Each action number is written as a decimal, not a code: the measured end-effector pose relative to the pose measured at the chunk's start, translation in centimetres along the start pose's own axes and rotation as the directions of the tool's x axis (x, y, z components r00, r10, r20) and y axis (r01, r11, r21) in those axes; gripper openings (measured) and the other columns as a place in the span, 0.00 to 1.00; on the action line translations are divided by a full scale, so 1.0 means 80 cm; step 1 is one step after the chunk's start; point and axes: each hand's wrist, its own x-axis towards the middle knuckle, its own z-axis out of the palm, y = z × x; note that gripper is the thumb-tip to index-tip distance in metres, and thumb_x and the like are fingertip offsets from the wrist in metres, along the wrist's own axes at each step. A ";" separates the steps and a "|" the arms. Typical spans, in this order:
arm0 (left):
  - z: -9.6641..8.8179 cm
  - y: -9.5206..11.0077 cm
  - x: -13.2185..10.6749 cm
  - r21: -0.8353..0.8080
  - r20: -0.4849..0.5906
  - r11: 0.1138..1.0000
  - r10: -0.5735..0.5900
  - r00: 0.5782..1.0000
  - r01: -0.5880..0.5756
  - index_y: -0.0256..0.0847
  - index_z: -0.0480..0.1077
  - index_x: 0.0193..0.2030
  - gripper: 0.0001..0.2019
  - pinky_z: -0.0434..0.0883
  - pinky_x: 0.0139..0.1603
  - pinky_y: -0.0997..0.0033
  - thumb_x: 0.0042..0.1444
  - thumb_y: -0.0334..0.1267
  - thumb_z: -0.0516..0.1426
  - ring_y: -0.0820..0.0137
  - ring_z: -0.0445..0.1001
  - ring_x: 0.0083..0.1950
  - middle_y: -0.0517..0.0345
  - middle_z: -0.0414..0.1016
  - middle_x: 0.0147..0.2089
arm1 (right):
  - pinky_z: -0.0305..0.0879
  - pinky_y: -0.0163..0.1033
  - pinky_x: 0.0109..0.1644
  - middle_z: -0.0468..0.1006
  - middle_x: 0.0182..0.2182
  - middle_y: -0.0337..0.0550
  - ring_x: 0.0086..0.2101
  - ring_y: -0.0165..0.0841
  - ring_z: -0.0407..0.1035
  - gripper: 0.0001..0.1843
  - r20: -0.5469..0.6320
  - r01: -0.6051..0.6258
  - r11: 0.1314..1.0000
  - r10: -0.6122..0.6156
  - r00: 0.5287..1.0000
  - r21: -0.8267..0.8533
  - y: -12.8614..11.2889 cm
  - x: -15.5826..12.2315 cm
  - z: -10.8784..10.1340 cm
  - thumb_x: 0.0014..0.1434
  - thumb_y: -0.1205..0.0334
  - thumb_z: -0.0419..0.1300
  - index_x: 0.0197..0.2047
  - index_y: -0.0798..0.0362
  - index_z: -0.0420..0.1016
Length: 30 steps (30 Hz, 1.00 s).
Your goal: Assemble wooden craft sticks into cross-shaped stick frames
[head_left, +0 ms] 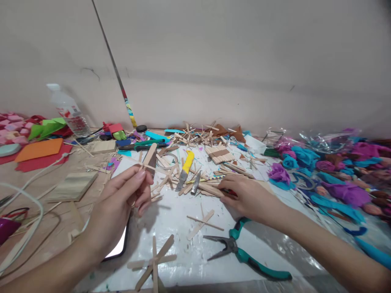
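My left hand (120,203) is raised a little above the table, its fingers pinched on a thin wooden stick (149,167) that points right. My right hand (244,197) lies palm down on the white sheet (183,215), fingers curled round something red and small that I cannot make out, beside a heap of wooden craft sticks (198,183). A yellow-handled utility knife (185,169) lies just beyond both hands. Green-handled pliers (244,254) rest under my right wrist. A star of glued sticks (154,260) sits near the front edge.
A plastic bottle (69,110) and coloured paper sheets (39,150) stand at the back left. Purple and blue paper flowers (324,167) fill the right side. White cables (27,211) and a wooden block (73,185) lie at left. A phone (120,244) lies under my left wrist.
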 end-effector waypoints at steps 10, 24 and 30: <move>-0.005 0.006 0.004 -0.028 -0.038 0.999 -0.017 0.999 0.016 0.43 0.75 0.33 0.12 0.64 0.24 0.78 0.65 0.46 0.62 0.74 0.58 0.23 0.64 0.60 0.20 | 0.65 0.46 0.41 0.85 0.39 0.51 0.38 0.46 0.76 0.12 -0.137 -0.158 0.985 0.148 0.979 -0.065 0.046 0.011 -0.014 0.65 0.64 0.56 0.43 0.52 0.82; -0.002 -0.003 0.001 0.006 -0.002 1.000 -0.019 1.000 0.019 0.43 0.77 0.33 0.11 0.63 0.23 0.79 0.66 0.44 0.62 0.74 0.59 0.24 0.64 0.62 0.22 | 0.65 0.44 0.41 0.82 0.35 0.46 0.37 0.41 0.73 0.06 0.037 -0.072 0.953 0.064 0.997 0.294 -0.017 -0.002 0.016 0.64 0.66 0.61 0.37 0.51 0.79; -0.005 -0.015 -0.001 0.087 0.056 0.995 -0.042 0.998 0.037 0.42 0.76 0.35 0.13 0.63 0.25 0.78 0.69 0.45 0.58 0.74 0.58 0.24 0.64 0.62 0.22 | 0.69 0.39 0.36 0.83 0.34 0.43 0.34 0.37 0.74 0.09 0.150 -0.201 0.770 0.137 0.979 0.605 -0.041 -0.012 -0.003 0.64 0.54 0.64 0.37 0.51 0.82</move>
